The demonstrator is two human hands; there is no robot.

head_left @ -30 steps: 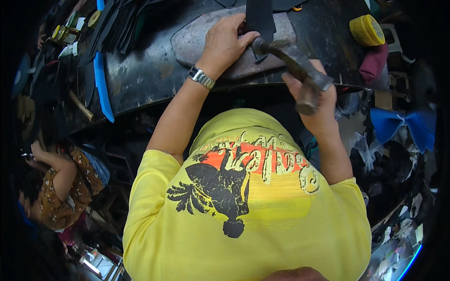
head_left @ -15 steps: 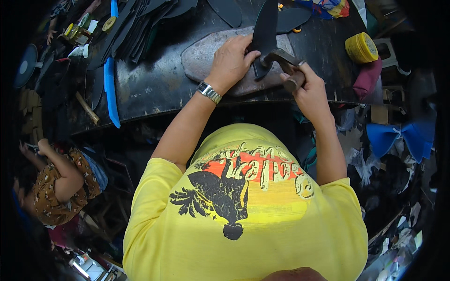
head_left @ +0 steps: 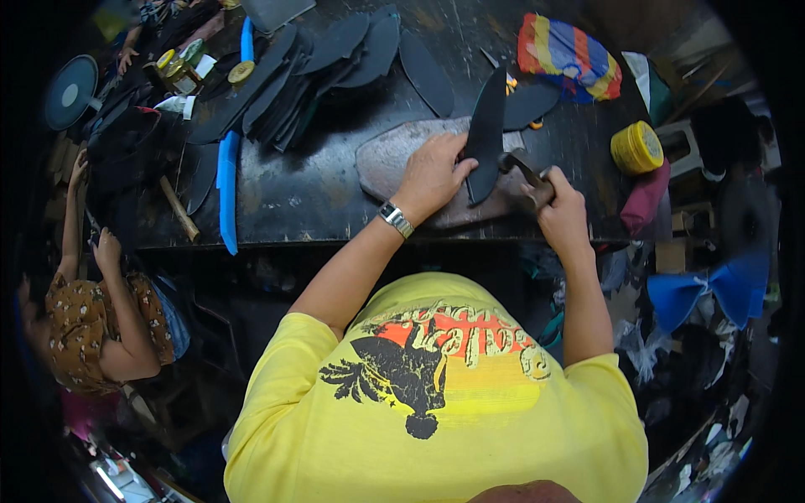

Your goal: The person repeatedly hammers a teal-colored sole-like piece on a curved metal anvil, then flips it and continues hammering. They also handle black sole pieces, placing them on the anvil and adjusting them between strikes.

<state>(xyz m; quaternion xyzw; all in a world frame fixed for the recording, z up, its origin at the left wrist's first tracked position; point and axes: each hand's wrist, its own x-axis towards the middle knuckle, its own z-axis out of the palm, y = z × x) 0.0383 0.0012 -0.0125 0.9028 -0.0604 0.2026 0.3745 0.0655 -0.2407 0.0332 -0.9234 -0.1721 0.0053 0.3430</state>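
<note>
Left hand (head_left: 432, 172) lies flat, pinning a black sole-shaped piece (head_left: 485, 138) to the grey stone slab (head_left: 394, 159) near the workbench's (head_left: 310, 201) front edge. Right hand (head_left: 560, 210) clenched around a hammer (head_left: 524, 172), head touching the piece.

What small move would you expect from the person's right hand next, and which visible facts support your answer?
Probably a short lift of the hammer for another tap. The right hand grips its handle, the head meets the black sole piece, and the left hand pins that piece on the grey slab.
</note>
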